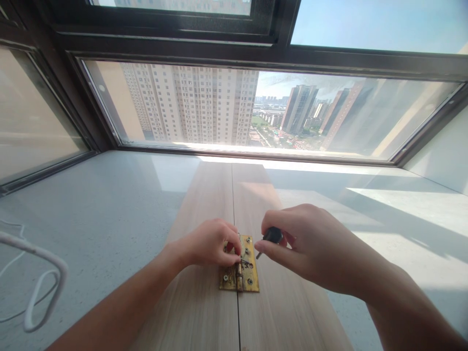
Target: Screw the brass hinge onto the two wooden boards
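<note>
Two bare hands above a flat, rectangular, brass-yellow metal hinge [244,278], set across the dark seam between two pale wood-grain boards [197,307]. In the left hand [210,242], thumb and forefinger pinched on a slim, silver metal piece, probably a screw [245,261], slanted towards a round hole in the right leaf; hard to say whether in the hole or just over it. In the right hand [310,239], thumb and fingers curled around a black-handled, metal-shanked screwdriver [273,235], pointed down and held apart from the hinge. As for the screw, likely very light, stiff and hard to damage, yet apt to roll or slip from the fingertips; best pinched along the shank, just below the head. As for the hinge, thin and rigid by the look of it, probably steadiest when pressed flat near the edges, clear of the raised barrel.
</note>
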The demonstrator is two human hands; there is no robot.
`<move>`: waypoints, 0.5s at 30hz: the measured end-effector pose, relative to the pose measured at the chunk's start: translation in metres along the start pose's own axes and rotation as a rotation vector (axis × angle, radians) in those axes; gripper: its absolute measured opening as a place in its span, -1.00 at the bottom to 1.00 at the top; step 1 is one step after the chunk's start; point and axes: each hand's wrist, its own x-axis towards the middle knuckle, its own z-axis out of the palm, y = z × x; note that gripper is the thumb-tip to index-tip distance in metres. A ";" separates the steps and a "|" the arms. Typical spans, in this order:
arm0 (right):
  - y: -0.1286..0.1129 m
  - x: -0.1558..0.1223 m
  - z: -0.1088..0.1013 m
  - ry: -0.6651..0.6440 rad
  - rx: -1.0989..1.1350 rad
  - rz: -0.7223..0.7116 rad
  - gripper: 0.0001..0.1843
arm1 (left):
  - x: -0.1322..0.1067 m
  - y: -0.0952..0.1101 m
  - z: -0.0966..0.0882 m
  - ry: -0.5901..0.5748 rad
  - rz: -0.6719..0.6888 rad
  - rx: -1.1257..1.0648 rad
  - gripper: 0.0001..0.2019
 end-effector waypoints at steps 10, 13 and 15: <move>0.003 -0.001 -0.004 0.043 0.007 0.002 -0.72 | -0.001 0.005 -0.011 0.138 0.041 -0.087 -0.94; 0.006 -0.002 -0.006 0.069 0.023 0.005 -0.73 | -0.001 0.006 -0.013 0.165 0.042 -0.132 -0.94; 0.007 -0.003 -0.007 0.086 0.040 0.008 -0.75 | -0.001 0.005 -0.012 0.202 0.038 -0.146 -0.91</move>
